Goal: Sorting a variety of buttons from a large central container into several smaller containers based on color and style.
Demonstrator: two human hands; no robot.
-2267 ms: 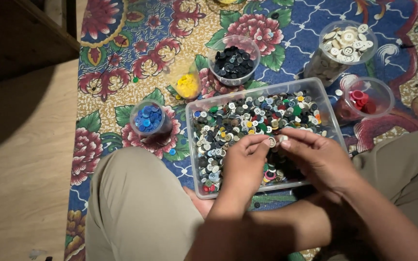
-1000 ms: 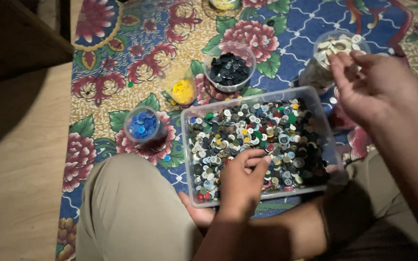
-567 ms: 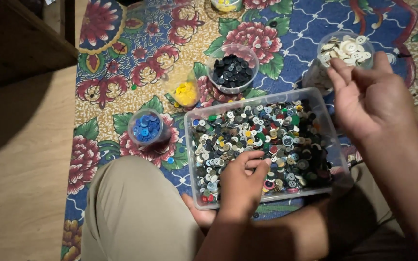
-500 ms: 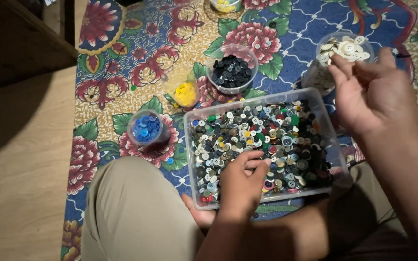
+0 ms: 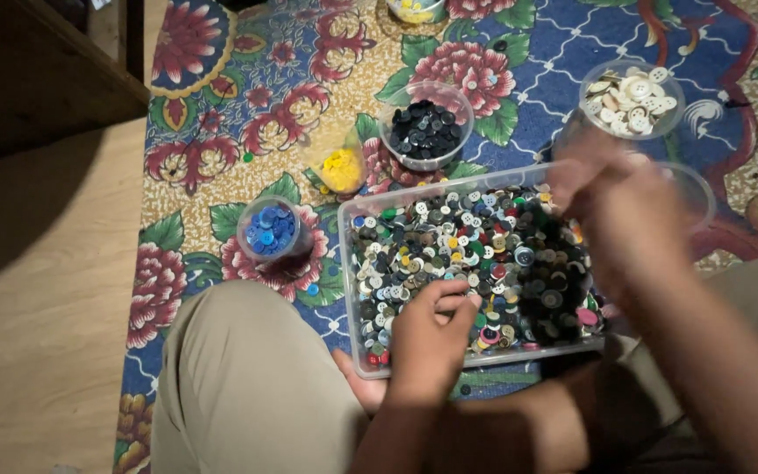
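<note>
A flowered carpet [image 5: 247,114] in red, blue and gold covers the floor, with bare wooden boards [image 5: 37,333] along its left side. The person sits on it, a knee in khaki trousers [image 5: 247,386] drawn up at the near left.

On the carpet just ahead of the knees sits a clear rectangular plastic tray [image 5: 354,290] filled with mixed buttons [image 5: 467,254] of many colours, close enough for both hands to reach. Around its far side stand smaller clear plastic cups, each keeping one colour apart: a cup of white and cream buttons [image 5: 632,95] at the far right, a cup of black buttons [image 5: 425,130] beyond the tray's far edge, a tilted cup of yellow buttons [image 5: 342,167] just left of that, and a cup of blue buttons [image 5: 269,230] near the tray's left corner. Another cup rim [image 5: 699,189] shows behind the right hand; its contents are hidden.

The left hand [image 5: 427,329] rests in the near part of the tray, fingers curled down with the tips in the mixed buttons; whether it has pinched one I cannot tell. The right hand [image 5: 611,197] hovers over the tray's far right corner, blurred by motion, so how far open it is, and whether it holds anything, cannot be made out.
</note>
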